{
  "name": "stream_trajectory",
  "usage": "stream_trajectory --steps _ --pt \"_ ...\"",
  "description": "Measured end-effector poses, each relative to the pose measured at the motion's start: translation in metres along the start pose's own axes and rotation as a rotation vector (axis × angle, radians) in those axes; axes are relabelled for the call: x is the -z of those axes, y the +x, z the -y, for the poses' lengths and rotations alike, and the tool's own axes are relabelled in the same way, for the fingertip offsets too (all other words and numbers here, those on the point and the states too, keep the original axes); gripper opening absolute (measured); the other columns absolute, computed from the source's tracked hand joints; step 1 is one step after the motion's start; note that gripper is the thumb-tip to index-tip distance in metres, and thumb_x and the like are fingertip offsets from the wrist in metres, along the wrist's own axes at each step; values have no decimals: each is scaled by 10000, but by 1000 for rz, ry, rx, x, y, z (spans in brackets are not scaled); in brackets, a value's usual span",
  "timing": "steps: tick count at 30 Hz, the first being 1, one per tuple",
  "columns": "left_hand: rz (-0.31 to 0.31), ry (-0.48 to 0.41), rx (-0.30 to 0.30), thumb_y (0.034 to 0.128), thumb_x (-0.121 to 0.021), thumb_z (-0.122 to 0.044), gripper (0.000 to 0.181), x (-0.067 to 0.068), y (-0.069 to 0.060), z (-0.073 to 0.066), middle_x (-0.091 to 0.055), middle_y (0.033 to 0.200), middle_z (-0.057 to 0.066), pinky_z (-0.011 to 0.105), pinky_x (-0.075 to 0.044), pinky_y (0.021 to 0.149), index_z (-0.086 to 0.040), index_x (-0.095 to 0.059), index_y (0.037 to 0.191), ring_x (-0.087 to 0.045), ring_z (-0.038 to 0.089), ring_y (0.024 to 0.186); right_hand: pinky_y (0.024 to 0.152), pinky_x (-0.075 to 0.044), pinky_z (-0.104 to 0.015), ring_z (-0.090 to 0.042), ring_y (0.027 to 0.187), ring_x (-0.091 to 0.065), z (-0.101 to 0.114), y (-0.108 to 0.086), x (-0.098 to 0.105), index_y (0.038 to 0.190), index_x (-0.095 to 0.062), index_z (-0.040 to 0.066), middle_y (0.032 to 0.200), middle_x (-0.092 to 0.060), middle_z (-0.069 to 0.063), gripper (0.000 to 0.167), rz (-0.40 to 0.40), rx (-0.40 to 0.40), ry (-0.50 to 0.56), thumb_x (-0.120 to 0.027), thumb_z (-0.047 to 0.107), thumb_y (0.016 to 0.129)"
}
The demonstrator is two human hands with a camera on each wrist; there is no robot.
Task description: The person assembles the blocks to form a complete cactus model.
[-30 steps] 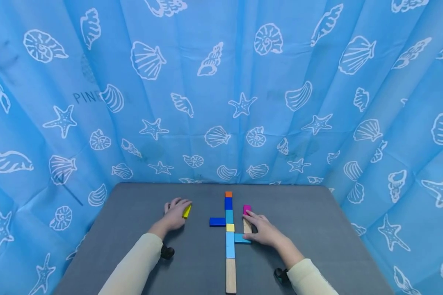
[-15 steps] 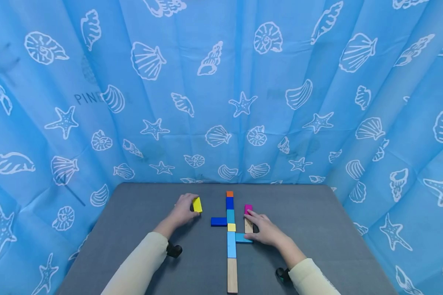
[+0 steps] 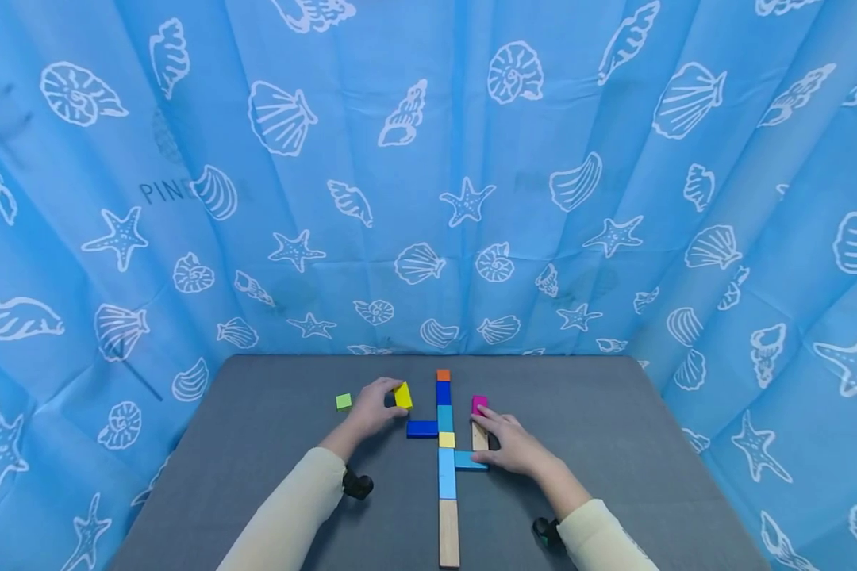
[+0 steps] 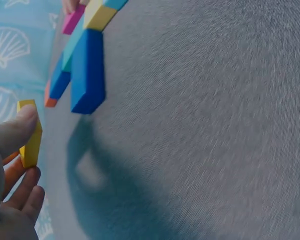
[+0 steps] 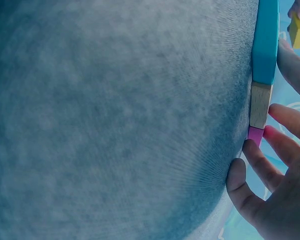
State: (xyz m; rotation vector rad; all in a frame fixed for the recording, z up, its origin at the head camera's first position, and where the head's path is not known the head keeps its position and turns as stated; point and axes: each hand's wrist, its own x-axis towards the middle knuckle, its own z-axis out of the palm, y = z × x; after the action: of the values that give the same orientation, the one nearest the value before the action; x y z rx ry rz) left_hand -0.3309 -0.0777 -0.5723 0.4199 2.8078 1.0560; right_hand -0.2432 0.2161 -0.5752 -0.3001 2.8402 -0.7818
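My left hand (image 3: 371, 408) pinches a yellow block (image 3: 403, 396) between thumb and fingers. In the left wrist view the yellow block (image 4: 33, 145) hangs tilted in that grip, apart from a dark blue block (image 4: 87, 70). My right hand (image 3: 517, 448) rests over the right branch of the layout, fingers spread. Its fingertips lie by a pink block (image 3: 479, 402) and a natural wood block (image 3: 479, 438), its thumb by a light blue block (image 3: 467, 461). In the right wrist view, those turquoise-looking (image 5: 265, 50), wood (image 5: 260, 105) and pink (image 5: 255, 135) blocks line up end to end.
A central column of blocks runs up the grey table (image 3: 578, 396), from a long wood block (image 3: 449, 533) to an orange one (image 3: 443, 374). A dark blue block (image 3: 421, 429) juts left from it. One green block (image 3: 343, 402) lies alone on the left. A blue curtain (image 3: 428, 198) hangs behind.
My left hand has lifted the yellow block and carried it right, toward the column, uncovering the green block. The right hand has stayed in place.
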Motion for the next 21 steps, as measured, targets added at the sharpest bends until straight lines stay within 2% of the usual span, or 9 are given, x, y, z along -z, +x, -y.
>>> stream_trajectory --steps 6,14,21 --pt "10 12 18 918 -762 -240 548 -15 2 1 -531 1492 115 529 -376 1136 -114 -581 1419 -469 340 1393 1066 -405 -628 -345 1404 -399 -1 0 0 1505 -501 178 1623 -373 -40 784 5 3 -1 -793 478 842" --pt "18 1 42 909 -769 -238 538 -26 4 4 -545 1478 109 537 -382 1128 -117 -595 1404 -478 339 1377 1063 -394 -647 -361 1421 -379 -3 2 0 1512 -490 183 1632 -355 -41 784 22 10 -9 -783 484 850" --pt "47 -15 1 922 -755 -218 523 -28 5 4 -539 1483 114 529 -372 1139 -108 -594 1408 -467 342 1392 1075 -389 -634 -356 1427 -372 -4 2 0 1513 -488 180 1637 -346 -40 777 16 12 9 -784 468 855"
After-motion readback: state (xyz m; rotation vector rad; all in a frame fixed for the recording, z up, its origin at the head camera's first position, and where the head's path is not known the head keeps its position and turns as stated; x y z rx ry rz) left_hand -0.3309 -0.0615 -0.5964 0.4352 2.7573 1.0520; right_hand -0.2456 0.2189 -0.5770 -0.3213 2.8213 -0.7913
